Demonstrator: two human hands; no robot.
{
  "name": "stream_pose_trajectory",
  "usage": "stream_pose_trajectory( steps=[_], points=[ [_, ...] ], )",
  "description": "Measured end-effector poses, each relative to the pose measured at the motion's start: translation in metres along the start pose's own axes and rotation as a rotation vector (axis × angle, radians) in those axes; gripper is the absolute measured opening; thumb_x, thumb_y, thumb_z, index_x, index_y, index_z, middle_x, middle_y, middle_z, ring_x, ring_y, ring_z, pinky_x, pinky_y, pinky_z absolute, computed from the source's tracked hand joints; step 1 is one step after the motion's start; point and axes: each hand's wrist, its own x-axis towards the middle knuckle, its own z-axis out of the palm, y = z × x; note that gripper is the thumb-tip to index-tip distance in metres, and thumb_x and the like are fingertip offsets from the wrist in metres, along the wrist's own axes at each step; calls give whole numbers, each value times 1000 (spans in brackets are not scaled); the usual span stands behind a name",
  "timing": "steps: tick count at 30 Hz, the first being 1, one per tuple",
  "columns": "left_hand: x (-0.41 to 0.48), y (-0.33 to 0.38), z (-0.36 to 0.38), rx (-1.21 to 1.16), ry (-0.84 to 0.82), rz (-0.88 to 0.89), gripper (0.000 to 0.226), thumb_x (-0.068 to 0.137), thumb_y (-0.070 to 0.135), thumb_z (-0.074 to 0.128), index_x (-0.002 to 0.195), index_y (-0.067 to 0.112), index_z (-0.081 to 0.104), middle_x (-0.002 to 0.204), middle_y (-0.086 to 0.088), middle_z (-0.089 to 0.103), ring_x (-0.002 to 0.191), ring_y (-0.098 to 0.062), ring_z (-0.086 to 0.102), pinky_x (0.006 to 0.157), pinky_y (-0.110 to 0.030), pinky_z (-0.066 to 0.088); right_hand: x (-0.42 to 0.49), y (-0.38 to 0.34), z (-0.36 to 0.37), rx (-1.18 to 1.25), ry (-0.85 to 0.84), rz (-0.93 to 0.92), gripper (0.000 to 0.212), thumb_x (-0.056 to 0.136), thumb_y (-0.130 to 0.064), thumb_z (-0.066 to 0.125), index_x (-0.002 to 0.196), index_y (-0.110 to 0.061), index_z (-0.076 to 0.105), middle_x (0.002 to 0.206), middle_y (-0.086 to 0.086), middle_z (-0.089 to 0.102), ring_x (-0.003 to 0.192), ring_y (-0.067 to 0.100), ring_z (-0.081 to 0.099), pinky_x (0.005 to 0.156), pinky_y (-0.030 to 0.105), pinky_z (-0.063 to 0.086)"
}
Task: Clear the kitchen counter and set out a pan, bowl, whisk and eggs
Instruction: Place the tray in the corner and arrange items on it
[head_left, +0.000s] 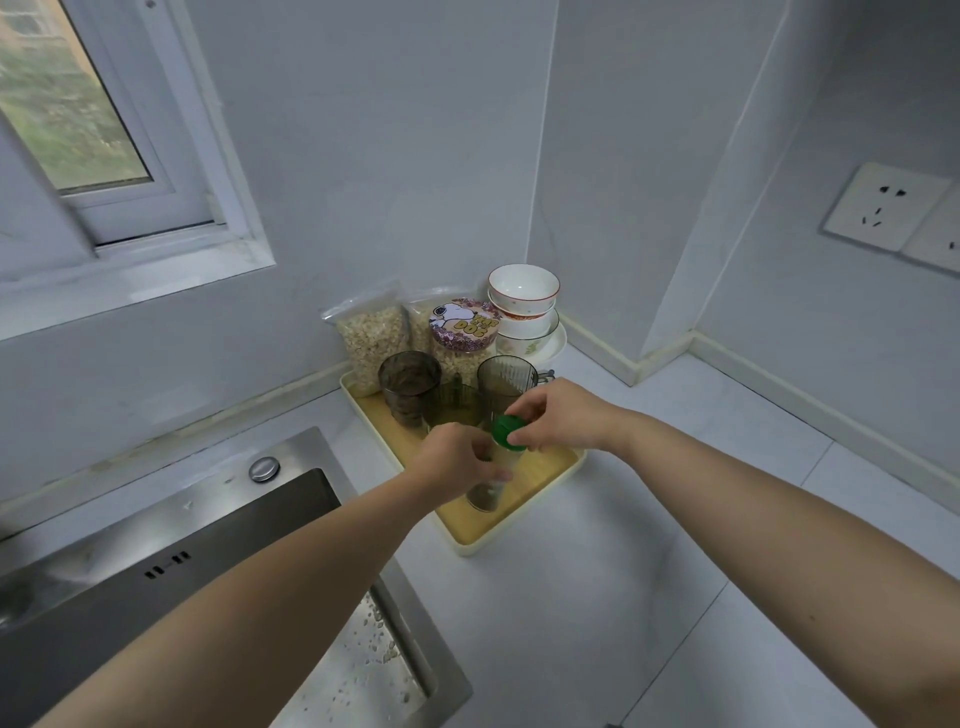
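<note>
Hands are meeting over the tray (470, 548), near its front edge. Left hand (457, 460) is curling round a clear bottle (484, 496); right hand (563, 415) is pinching the green cap (506, 431). If the cap is coming loose under this pull, I think the bottle may be slipping and knocking the cups (409, 387) just behind. Bowls (523, 291) are standing stacked at the far corner of the counter (623, 545).
</note>
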Motion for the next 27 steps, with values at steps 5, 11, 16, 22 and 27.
stream_pose_trajectory(
  steps=[5,11,16,22,27],
  points=[
    [13,-16,-17,486,177,213,45,81,43,66,120,21,63,109,4,64,102,-16,49,86,-29,45,5,6,-7,-101,136,63,31,76,-27,76,103,-15,68,93,0,65,77,12,62,70,23,54],
    [28,-29,-24,945,-14,164,28,91,15,54,118,19,58,109,0,66,110,-20,55,115,-39,20,19,10,-4,-226,227,92,30,74,-30,76,99,-18,66,92,0,62,77,11,56,63,21,49],
    [29,-38,-36,983,-22,169,25,90,10,55,115,15,58,107,-1,65,105,-20,56,109,-34,31,26,12,2,-254,235,100,30,74,-30,76,99,-16,65,93,1,62,80,14,58,71,29,54],
    [29,-53,-46,976,-13,162,29,92,7,51,120,15,55,111,-1,63,110,-20,54,113,-36,26,34,8,10,-277,210,75,35,75,-29,75,105,-14,65,96,2,62,84,15,58,76,31,57],
    [28,-58,-52,973,10,162,26,93,8,51,118,14,55,109,-1,63,105,-19,55,107,-33,33,37,10,13,-289,210,81,39,73,-30,75,107,-14,65,97,2,63,85,16,60,77,34,57]
  ],
)
